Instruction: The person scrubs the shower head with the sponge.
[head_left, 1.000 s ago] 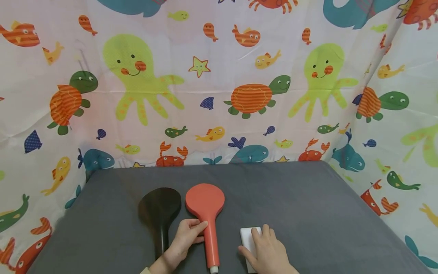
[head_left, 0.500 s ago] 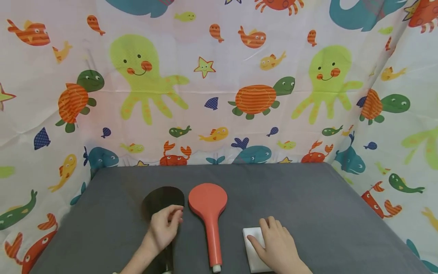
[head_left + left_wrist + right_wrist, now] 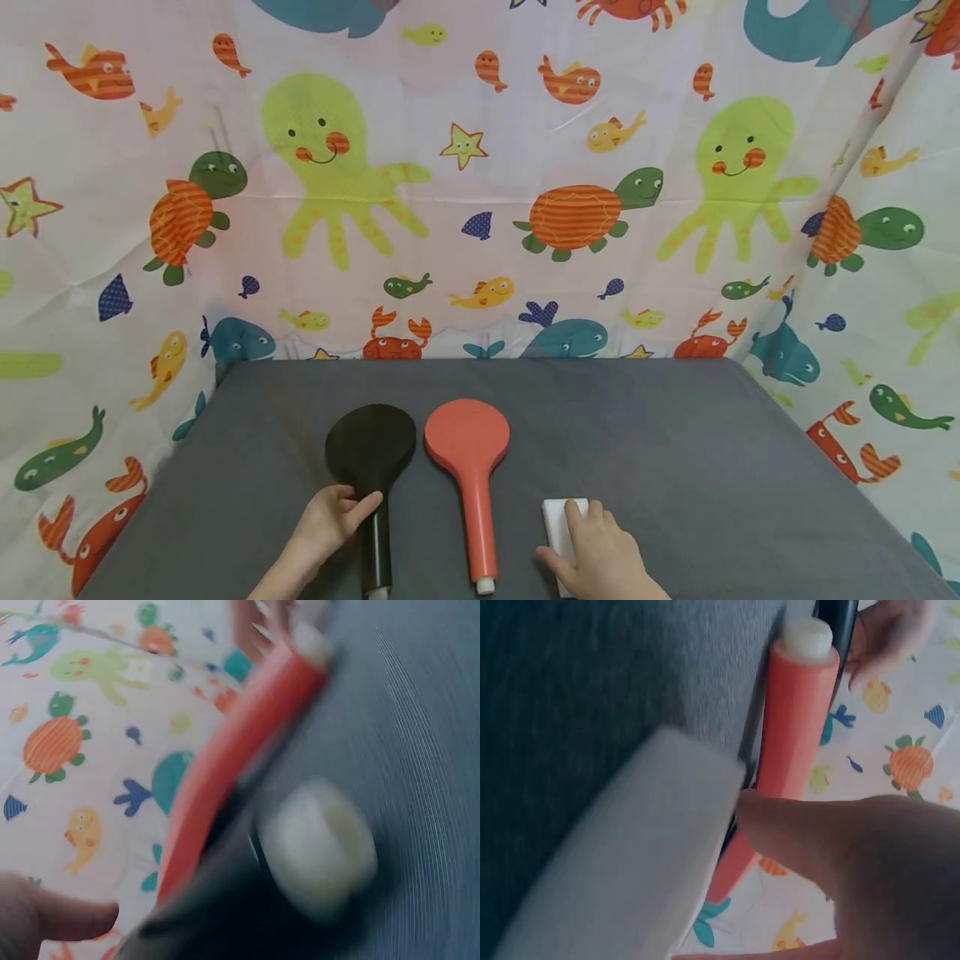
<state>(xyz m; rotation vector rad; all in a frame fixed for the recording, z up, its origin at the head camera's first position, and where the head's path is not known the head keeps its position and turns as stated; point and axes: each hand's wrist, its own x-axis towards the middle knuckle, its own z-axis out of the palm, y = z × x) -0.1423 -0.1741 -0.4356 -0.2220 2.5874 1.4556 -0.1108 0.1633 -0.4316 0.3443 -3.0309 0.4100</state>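
Two paddle-shaped things, one black (image 3: 371,442) and one red (image 3: 467,433), lie side by side on the grey cloth, round heads at the far end. Each handle ends in a white tip, seen close in the left wrist view on the black handle (image 3: 217,900). My left hand (image 3: 322,521) is at the black handle, thumb laid across it below the head, fingers on its left side. My right hand (image 3: 603,554) rests on a white rectangular block (image 3: 558,529), fingers over its right part and thumb at its left edge. The hand hides much of the block.
A grey cloth-covered table (image 3: 675,450) lies beneath everything. White curtains (image 3: 450,233) printed with sea animals stand behind it and along both sides.
My left hand has let go of the red handle and moved left, over the black paddle-shaped thing, then down to its handle. The right hand stays at the white block. The view has turned slightly left.
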